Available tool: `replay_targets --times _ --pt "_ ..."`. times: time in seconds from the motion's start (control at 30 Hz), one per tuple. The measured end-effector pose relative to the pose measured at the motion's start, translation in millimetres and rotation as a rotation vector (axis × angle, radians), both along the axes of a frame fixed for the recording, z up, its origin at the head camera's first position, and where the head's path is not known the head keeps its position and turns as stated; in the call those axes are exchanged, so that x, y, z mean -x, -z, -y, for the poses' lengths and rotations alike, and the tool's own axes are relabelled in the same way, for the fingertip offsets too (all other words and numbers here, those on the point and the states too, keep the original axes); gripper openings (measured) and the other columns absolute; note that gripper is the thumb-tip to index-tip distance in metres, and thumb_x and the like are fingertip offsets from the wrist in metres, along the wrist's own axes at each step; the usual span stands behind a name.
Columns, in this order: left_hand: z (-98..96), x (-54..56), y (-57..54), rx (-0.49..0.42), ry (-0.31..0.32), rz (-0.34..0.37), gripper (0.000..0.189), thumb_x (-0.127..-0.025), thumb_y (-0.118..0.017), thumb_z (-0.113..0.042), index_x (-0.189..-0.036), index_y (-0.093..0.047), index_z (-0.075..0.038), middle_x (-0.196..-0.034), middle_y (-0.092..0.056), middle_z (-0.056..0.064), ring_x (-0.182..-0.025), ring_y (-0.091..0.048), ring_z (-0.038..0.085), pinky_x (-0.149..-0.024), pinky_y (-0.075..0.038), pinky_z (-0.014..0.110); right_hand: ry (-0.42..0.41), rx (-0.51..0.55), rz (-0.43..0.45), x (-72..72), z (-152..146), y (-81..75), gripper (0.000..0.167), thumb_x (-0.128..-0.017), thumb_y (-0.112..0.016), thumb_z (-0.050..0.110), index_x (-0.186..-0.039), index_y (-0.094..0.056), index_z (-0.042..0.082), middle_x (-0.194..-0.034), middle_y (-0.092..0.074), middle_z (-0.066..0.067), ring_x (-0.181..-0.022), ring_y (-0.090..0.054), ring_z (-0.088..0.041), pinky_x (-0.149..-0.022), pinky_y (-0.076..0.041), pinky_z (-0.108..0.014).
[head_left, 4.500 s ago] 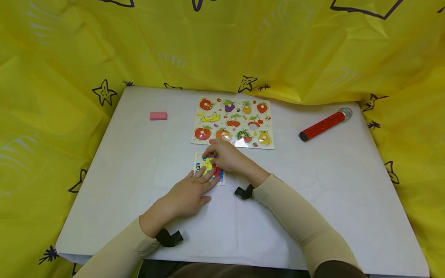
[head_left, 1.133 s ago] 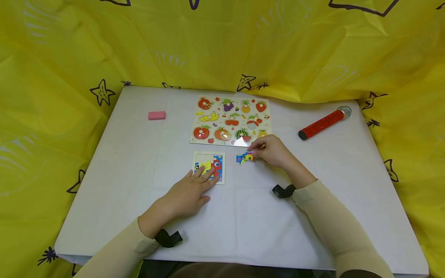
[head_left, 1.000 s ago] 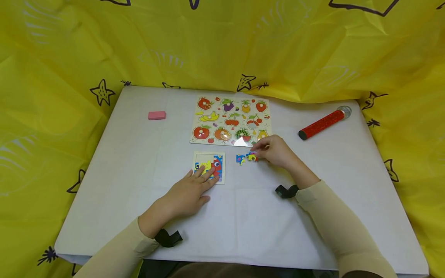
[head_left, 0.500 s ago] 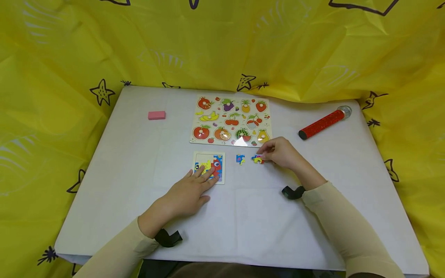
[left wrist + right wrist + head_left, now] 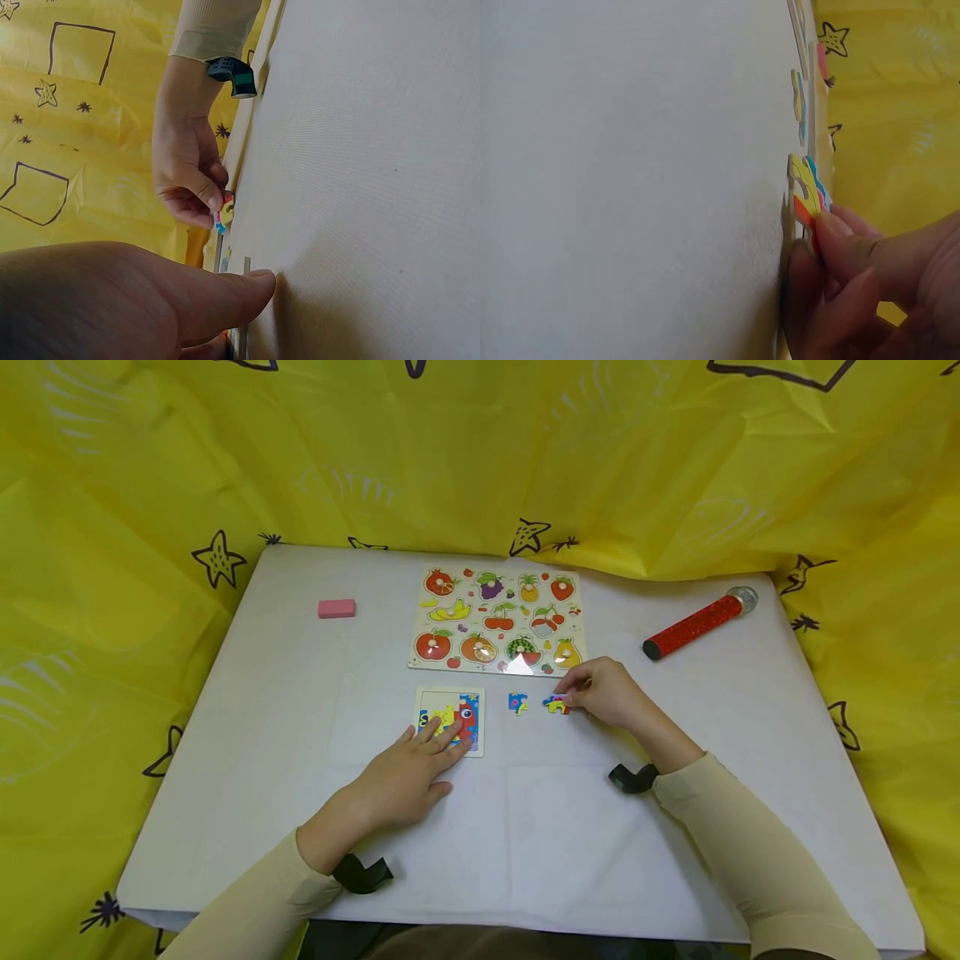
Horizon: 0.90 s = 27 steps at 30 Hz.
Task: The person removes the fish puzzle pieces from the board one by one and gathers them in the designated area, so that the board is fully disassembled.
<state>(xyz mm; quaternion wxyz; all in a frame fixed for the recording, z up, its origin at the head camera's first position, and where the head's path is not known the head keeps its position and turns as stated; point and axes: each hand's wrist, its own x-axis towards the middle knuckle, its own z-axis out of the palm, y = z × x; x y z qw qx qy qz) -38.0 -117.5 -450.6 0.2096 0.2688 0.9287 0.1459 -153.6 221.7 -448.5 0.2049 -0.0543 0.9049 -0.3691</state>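
My left hand [image 5: 405, 777] lies with fingers spread over the lower part of a small jigsaw puzzle tray [image 5: 480, 750], where a red fish head and yellow pieces show. The tray's upper left has a bare recess; the fingers hide some of the rest. To the right, my right hand [image 5: 603, 692] pinches a yellow, red and blue puzzle piece [image 5: 804, 187] between thumb and fingers, close over the table. A second puzzle piece [image 5: 517, 703], blue with a bit of yellow, lies flat between the tray and the right hand.
Behind the tray lies a fruit peg board [image 5: 480, 610]. A pink block [image 5: 337, 608] sits at the back left, and a red glittery microphone [image 5: 693, 627] lies at the right. Yellow patterned cloth [image 5: 450, 460] hangs behind the white table [image 5: 300, 693].
My right hand has left the tray and moved right with a puzzle piece, drawing it away from the blue piece, which stays behind. My left hand has stayed on the tray.
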Motion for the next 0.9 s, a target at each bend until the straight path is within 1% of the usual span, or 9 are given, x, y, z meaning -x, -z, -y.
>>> replay_targets --times 0.1,0.27,0.4,0.57,0.8,0.9 --pt "0.4 -0.1 0.4 0.003 0.002 -0.003 0.067 -0.106 -0.068 -0.032 -0.167 -0.042 -0.022 -0.178 -0.03 0.003 -0.169 -0.018 0.037 -0.134 -0.021 0.063 -0.015 -0.046 -0.067 -2.3 3 1.0 0.014 -0.095 -0.075 -0.001 -0.101 -0.085 0.008 -0.098 -0.074 -0.011 -0.092 -0.06 -0.026 -0.077 -0.05 -0.031" --pt "0.8 -0.2 0.7 -0.01 0.008 -0.009 0.067 -0.106 -0.068 -0.032 -0.167 -0.043 -0.021 -0.178 -0.03 0.005 -0.168 -0.019 0.039 -0.134 -0.022 0.065 -0.032 -0.095 -0.12 -5.0 6 3.9 0.013 -0.096 -0.076 0.001 -0.101 -0.084 0.009 -0.095 -0.074 -0.01 -0.094 -0.062 -0.027 -0.083 -0.05 -0.034" --pt "1.2 0.1 1.7 -0.008 0.013 -0.014 0.067 -0.106 -0.068 -0.033 -0.167 -0.042 -0.021 -0.178 -0.03 0.005 -0.168 -0.019 0.038 -0.133 -0.022 0.065 -0.037 -0.12 -0.132 -6.0 7 5.5 0.011 -0.097 -0.076 0.003 -0.102 -0.084 0.009 -0.097 -0.074 -0.01 -0.094 -0.062 -0.027 -0.082 -0.05 -0.034" --pt "1.5 0.7 2.4 0.006 0.016 -0.017 0.067 -0.106 -0.068 -0.035 -0.167 -0.041 -0.023 -0.179 -0.029 0.002 -0.168 -0.019 0.037 -0.133 -0.023 0.064 -0.017 -0.137 -0.132 -8.1 11 4.1 0.009 -0.097 -0.076 0.004 -0.1 -0.083 0.009 -0.096 -0.073 -0.01 -0.094 -0.061 -0.027 -0.08 -0.05 -0.034" --pt "2.0 0.4 2.5 -0.004 0.013 -0.016 0.067 -0.106 -0.068 -0.035 -0.167 -0.042 -0.022 -0.178 -0.03 0.003 -0.168 -0.02 0.038 -0.133 -0.023 0.064 0.018 -0.159 -0.149 -11.2 17 1.9 0.009 -0.095 -0.076 0.002 -0.099 -0.081 0.008 -0.095 -0.064 -0.012 -0.093 -0.057 -0.029 -0.078 -0.046 -0.035" --pt "2.1 0.6 2.8 -0.004 0.015 -0.018 0.067 -0.106 -0.068 -0.035 -0.167 -0.042 -0.023 -0.178 -0.03 0.002 -0.168 -0.02 0.038 -0.133 -0.023 0.064 0.01 -0.161 -0.172 -10.8 19 1.2 0.011 -0.094 -0.076 0.001 -0.102 -0.081 0.008 -0.097 -0.065 -0.012 -0.094 -0.058 -0.029 -0.08 -0.046 -0.035"
